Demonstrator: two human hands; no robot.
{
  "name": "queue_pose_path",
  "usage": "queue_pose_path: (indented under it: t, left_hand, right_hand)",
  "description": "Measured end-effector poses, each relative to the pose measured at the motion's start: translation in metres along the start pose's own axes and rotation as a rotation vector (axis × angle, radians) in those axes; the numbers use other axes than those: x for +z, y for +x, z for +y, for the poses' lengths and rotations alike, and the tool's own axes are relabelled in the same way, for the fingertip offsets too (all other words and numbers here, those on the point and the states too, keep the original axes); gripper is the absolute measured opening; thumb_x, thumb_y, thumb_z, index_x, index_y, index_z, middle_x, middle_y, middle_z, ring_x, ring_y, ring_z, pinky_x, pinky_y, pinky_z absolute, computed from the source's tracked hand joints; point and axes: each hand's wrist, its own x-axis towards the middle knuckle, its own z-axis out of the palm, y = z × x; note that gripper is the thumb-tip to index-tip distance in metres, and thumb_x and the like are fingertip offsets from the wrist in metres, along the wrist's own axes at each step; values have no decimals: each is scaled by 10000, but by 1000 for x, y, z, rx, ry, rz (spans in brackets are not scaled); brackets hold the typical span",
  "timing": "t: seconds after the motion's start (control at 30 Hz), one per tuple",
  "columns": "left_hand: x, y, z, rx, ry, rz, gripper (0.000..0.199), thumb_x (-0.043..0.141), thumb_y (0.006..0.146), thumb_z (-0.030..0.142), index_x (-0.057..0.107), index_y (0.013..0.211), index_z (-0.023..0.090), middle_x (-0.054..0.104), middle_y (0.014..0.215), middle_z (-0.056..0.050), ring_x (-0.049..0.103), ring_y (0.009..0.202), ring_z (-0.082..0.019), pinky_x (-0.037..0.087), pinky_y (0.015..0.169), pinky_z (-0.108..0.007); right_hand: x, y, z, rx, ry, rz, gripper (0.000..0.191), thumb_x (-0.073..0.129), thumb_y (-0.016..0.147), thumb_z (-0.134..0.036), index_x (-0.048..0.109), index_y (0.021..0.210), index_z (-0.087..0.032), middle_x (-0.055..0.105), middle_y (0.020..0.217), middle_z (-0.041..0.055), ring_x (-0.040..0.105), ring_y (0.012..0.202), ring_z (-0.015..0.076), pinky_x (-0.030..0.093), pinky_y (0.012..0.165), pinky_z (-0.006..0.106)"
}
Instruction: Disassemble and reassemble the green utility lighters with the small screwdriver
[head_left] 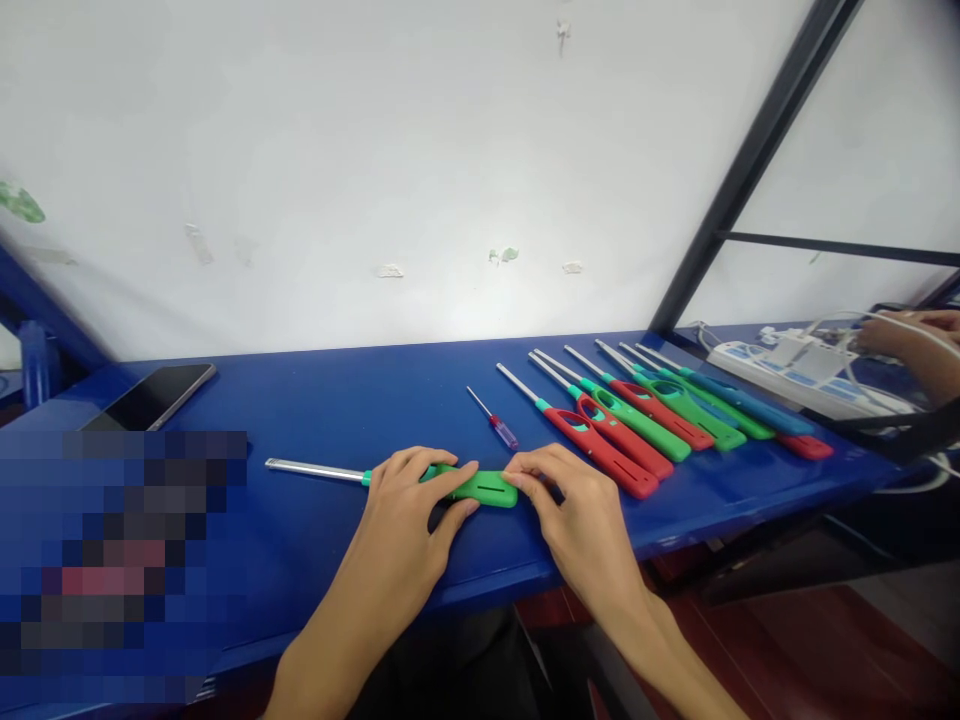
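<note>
A green long-neck gas lighter (487,488) lies across the front of the blue table, its metal tube pointing left. My left hand (414,505) is wrapped over its trigger part, thumb and fingers on the handle. At the handle's right end, the thumb and fingertips of my right hand (574,495) pinch the tip. Just behind my hands rests a small screwdriver (504,432) with a clear purple-red handle. To the right, several more lighters lie side by side, among them a red lighter (619,465), a green lighter (660,430) and a blue lighter (750,395).
A phone (154,395) lies at the back left of the blue table (322,400). Pixelation covers the lower left. Beyond a black metal post (739,160) are a white power strip (810,378) with cables and another person's hand (919,345). A white wall stands behind.
</note>
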Motion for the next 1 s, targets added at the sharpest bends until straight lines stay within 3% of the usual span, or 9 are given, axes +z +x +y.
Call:
queue_pose_path:
  t: [0.33,0.73,1.0]
  left_hand:
    - [0,0,1,-5,3,-2,301,671,985,266,744,1274,313,705,1265,-66,584,1222,-328,419,1071,-572]
    - [0,1,1,-9,-5,-7,281,683,979,280,754,1248,312,705,1258,-63,593,1209,-317,426,1066,-545]
    - [-3,1,3,-44,-35,-22,278,698,966,281,760,1234,322,706,1258,-51,581,1233,-320,406,1082,-552]
  right_hand:
    - [2,-3,2,-40,-39,17,225,544,1031,-153,735,950,-241,781,984,23,722,924,205,542,862,311]
    - [-3,0,1,20,22,-55,198,595,1006,-177,754,906,-241,761,963,27,721,910,207,548,841,317]
    - [-11,-1,-7,108,136,-114,125,670,963,-244,769,887,-238,760,955,14,700,758,157,561,731,287]
